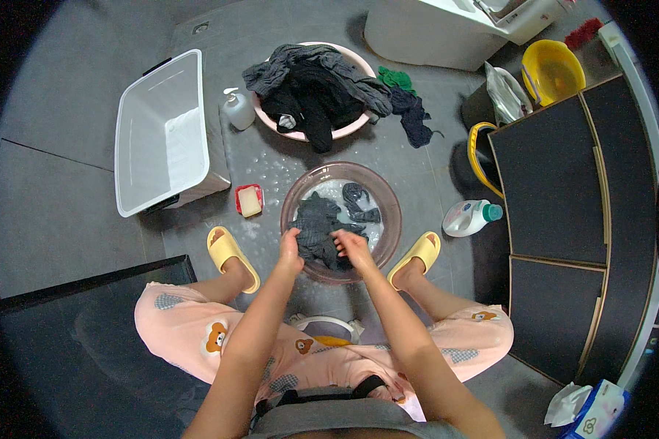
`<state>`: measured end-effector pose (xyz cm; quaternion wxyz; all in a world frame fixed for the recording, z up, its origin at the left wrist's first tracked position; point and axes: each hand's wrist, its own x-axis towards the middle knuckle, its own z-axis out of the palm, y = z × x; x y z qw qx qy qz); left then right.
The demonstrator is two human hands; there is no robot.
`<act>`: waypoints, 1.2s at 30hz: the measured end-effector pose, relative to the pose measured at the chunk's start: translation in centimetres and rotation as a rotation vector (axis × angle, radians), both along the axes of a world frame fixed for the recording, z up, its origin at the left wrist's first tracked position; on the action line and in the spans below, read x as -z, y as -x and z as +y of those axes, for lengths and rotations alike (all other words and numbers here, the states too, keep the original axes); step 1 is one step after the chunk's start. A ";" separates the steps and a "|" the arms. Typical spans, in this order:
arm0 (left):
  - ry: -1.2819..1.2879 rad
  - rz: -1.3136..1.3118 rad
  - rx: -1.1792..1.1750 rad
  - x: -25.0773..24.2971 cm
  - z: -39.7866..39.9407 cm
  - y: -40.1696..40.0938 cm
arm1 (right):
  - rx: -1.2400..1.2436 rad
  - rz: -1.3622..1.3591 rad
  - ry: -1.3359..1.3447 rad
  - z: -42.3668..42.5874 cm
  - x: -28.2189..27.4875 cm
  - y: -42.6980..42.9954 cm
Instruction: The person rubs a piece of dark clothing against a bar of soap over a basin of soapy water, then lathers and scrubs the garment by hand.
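A round translucent plastic basin (pixel 394 219) with soapy water stands on the floor between my feet. Wet dark grey cloth (pixel 318 225) lies in it, and another dark wet piece (pixel 361 202) rests at its right side. At the left rim my left hand (pixel 291 251) grips the edge of the grey cloth. My right hand (pixel 352 248) is over the near right part of the same cloth with curled fingers; whether it holds any fabric cannot be told. Left of the basin, a pale bar of soap (pixel 249 201) sits on a red soap dish (pixel 260 190).
Beyond the basin stands a pink tub (pixel 362 61) heaped with dark clothes (pixel 318 88), beside a pump bottle (pixel 238 110). Green cloth (pixel 396 79) and navy cloth (pixel 412 118) lie on the floor. A white storage box (pixel 203 131) is left; a detergent bottle (pixel 467 218) and dark cabinet (pixel 554 181) are right.
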<state>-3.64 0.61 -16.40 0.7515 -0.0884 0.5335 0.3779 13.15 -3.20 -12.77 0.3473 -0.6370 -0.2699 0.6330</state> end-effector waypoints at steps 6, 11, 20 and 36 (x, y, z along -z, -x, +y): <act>0.016 -0.099 0.016 -3.6 0.3 0.3 | -0.210 -1.037 -0.177 -2.4 10.4 -3.3; -0.061 -0.255 0.035 -8.1 2.5 -1.2 | -0.081 -0.806 -0.056 -2.4 13.5 -5.0; -0.264 0.301 0.400 -3.0 2.1 -1.9 | 0.391 -0.042 -0.200 -0.6 3.0 -0.6; -0.113 -0.009 0.419 -3.3 -0.9 -2.7 | 0.823 0.627 0.563 -0.4 9.6 -1.5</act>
